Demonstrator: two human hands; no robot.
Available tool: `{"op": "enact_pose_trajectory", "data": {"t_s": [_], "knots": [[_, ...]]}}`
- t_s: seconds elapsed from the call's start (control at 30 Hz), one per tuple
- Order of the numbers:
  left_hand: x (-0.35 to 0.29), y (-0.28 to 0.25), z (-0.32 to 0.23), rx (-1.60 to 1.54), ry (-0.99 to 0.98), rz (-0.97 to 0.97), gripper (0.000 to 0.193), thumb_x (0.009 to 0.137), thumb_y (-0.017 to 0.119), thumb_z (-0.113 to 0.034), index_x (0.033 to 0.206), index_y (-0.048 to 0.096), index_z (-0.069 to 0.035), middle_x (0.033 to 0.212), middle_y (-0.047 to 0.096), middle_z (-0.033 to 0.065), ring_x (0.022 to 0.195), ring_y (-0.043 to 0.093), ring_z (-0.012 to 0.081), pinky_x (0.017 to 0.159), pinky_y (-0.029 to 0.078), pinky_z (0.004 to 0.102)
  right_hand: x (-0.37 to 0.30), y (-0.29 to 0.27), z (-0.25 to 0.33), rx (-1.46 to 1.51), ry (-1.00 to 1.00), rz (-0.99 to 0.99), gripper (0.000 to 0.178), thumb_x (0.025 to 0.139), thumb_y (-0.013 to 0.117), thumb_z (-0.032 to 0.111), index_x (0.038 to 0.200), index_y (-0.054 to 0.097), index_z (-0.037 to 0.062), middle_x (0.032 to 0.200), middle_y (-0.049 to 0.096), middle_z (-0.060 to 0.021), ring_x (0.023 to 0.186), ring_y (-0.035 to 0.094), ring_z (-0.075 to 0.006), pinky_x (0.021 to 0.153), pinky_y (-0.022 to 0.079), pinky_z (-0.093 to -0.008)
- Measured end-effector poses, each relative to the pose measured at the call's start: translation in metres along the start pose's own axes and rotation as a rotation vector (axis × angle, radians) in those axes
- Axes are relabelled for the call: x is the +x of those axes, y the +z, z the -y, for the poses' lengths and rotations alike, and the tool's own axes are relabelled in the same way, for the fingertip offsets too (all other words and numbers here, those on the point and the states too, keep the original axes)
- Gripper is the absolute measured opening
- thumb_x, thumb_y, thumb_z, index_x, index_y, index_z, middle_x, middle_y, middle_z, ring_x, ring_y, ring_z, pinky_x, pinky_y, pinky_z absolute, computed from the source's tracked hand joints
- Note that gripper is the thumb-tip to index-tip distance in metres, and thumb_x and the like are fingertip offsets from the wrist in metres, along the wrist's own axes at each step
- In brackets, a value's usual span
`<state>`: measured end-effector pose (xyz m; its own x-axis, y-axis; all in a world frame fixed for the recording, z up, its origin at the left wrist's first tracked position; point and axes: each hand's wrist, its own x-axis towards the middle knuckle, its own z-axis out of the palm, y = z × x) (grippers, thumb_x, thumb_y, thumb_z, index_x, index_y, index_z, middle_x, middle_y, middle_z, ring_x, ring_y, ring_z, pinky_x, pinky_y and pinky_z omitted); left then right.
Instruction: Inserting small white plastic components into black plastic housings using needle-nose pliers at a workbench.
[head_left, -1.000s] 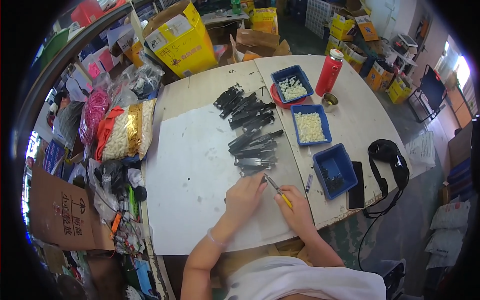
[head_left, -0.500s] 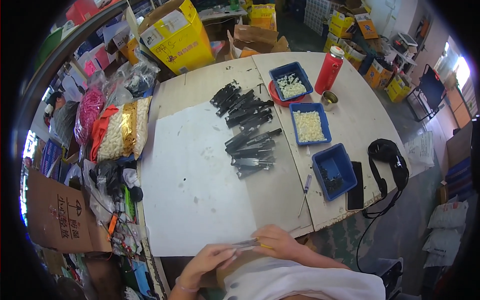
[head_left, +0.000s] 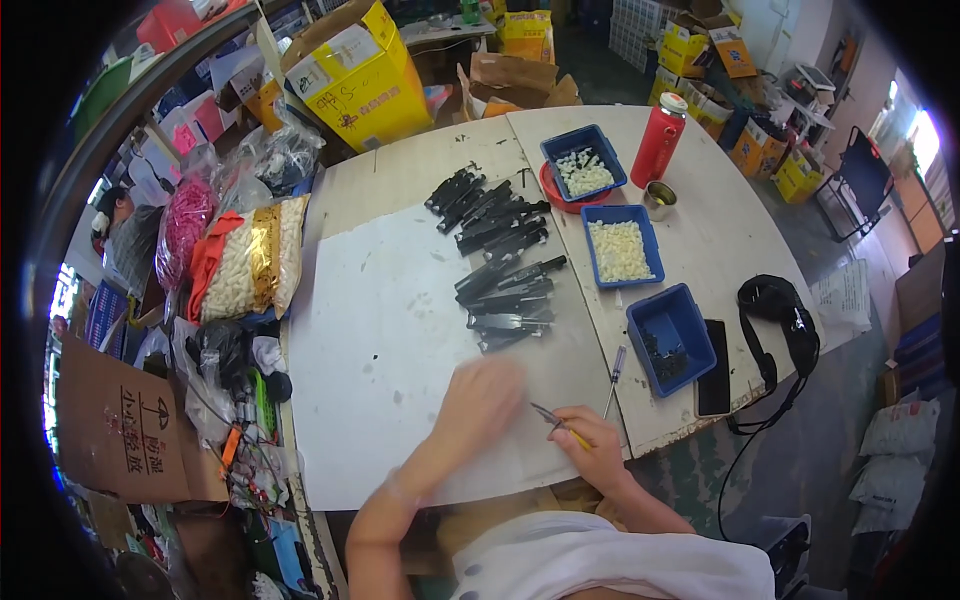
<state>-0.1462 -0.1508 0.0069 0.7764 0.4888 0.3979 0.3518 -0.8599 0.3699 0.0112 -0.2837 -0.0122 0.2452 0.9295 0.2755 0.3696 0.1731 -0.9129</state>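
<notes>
My right hand (head_left: pixel 598 452) is closed around yellow-handled pliers (head_left: pixel 548 415), whose slim metal jaws point up and to the left over the near part of the table. To its left, my left hand (head_left: pixel 482 398) reaches forward over the white sheet (head_left: pixel 370 350). Motion smears its fingers, so whether they hold anything cannot be made out. Just beyond that hand lies the near end of a long row of slim black plastic parts (head_left: pixel 512 290), stacked in loose bundles. A screwdriver (head_left: pixel 616 375) with a clear purplish handle rests to the right.
On the right stand a blue bin with small black pieces (head_left: pixel 692 312) and two blue bins of whitish pieces (head_left: pixel 650 245) (head_left: pixel 612 160). Around them are a red bottle (head_left: pixel 660 140), a metal cup (head_left: pixel 658 200), a phone (head_left: pixel 713 370) and a black strapped pouch (head_left: pixel 785 315). Bagged goods (head_left: pixel 245 260) line the left edge.
My left hand has moved from the table's near edge forward toward the black parts. My right hand has shifted right and slightly forward with the pliers, and the hands are now apart.
</notes>
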Motion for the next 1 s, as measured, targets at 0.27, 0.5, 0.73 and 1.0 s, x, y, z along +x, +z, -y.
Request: {"op": "enact_pose_trajectory", "data": {"t_s": [0.27,0.5,0.73,1.0], "knots": [[0.058,0.059,0.043,0.122,0.135,-0.113,0.027,0.071,0.066,-0.017,0.092,0.054,-0.005,0.099,0.056,0.0105,0.104,0.049,0.0309,0.096,0.034,0.0444,-0.005,-0.007,-0.016,-0.09,0.052,-0.104,0.012,0.077,0.065,0.009,0.079,0.061,-0.0025,0.094,0.062,-0.0163,0.087,0.059,-0.0287,0.076,0.046,-0.0337],[0.016,0.027,-0.006,-0.075,-0.083,-0.292,0.033,0.076,0.065,-0.012,0.107,0.056,-0.008,0.082,0.059,0.0088,0.069,0.058,0.0261,0.055,0.047,0.034,0.018,-0.006,-0.008,-0.197,0.137,-0.098,0.02,0.081,0.061,0.015,0.091,0.061,-0.0026,0.099,0.06,-0.017,0.09,0.058,-0.0323,0.08,0.045,-0.0347],[-0.014,0.008,-0.024,-0.159,-0.215,-0.248,0.019,0.086,0.057,-0.021,0.099,0.057,-0.006,0.064,0.054,0.0045,0.051,0.051,0.0178,0.048,0.042,0.0298,0.017,0.009,0.001,-0.242,-0.032,-0.013,0.019,0.082,0.058,0.017,0.085,0.06,-0.0018,0.088,0.061,-0.0148,0.081,0.058,-0.0335,0.075,0.046,-0.0394],[-0.119,-0.041,-0.046,-1.285,-1.018,0.401,0.024,0.094,0.046,-0.02,0.097,0.056,0.002,0.064,0.049,0.0003,0.054,0.043,0.0067,0.05,0.035,0.0211,-0.026,0.028,0.0,-0.255,-0.276,0.487,0.02,0.071,0.072,0.016,0.079,0.059,0.0034,0.087,0.061,-0.0095,0.079,0.059,-0.0273,0.069,0.048,-0.0363]]}}
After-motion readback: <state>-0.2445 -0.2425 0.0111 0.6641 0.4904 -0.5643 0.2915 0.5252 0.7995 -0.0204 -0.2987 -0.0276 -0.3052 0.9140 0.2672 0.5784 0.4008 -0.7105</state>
